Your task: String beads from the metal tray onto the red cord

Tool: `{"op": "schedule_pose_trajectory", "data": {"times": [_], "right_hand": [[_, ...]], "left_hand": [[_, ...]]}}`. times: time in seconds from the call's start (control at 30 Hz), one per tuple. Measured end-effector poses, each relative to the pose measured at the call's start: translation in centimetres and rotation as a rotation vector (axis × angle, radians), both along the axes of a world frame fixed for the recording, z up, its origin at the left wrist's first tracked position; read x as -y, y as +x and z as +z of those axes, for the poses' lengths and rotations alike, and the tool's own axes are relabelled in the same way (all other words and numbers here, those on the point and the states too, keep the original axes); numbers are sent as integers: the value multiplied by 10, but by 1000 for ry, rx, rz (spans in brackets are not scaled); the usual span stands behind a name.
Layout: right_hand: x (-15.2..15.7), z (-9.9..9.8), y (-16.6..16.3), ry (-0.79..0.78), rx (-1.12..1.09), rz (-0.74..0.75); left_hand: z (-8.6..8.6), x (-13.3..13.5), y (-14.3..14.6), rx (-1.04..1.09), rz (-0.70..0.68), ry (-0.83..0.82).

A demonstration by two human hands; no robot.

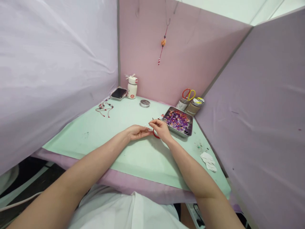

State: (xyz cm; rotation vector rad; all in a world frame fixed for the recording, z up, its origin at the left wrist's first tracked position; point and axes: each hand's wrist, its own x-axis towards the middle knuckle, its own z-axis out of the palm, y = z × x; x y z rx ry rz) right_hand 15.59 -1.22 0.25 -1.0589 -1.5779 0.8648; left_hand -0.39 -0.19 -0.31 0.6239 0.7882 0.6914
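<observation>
Both my hands meet at the middle of the pale green table (pixel 100 133). My left hand (pixel 137 131) lies low on the table with its fingers pressed together in a pinch; what they hold is too small to make out. My right hand (pixel 161 128) is closed in a pinch too, fingertips touching those of the left. A bit of red cord (pixel 155 136) shows under the right hand. Just right of the hands stands a metal tray (pixel 188 118) full of purple, pink and red beads (pixel 178 121).
At the back left lie a phone (pixel 118 93), a small white bottle (pixel 132 87) and red beaded cords (pixel 104 107). A round tin (pixel 145 103) sits mid-back. Jars with scissors (pixel 188 94) stand behind the tray. A white cloth (pixel 209 161) lies right. An ornament (pixel 163 42) hangs on the wall.
</observation>
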Motion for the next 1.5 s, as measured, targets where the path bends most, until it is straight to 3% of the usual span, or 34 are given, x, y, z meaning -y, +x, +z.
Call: {"op": "schedule_pose_trajectory", "data": {"times": [0.23,0.57,0.8,1.07,1.5], "right_hand": [[1,-1,0,-54,-50,60],[0,-5,-2,-100,-121,-20],[0,-5,1,67,131,-139],[8,-3,0,324,467,-217],[3,-8,3,320,558,-247]], "left_hand": [[-3,-1,2,0,115,55],[2,2,2,-72,203,133],[2,1,2,-33,292,158],[2,2,3,-17,301,186],[7,5,4,-48,306,186]]}}
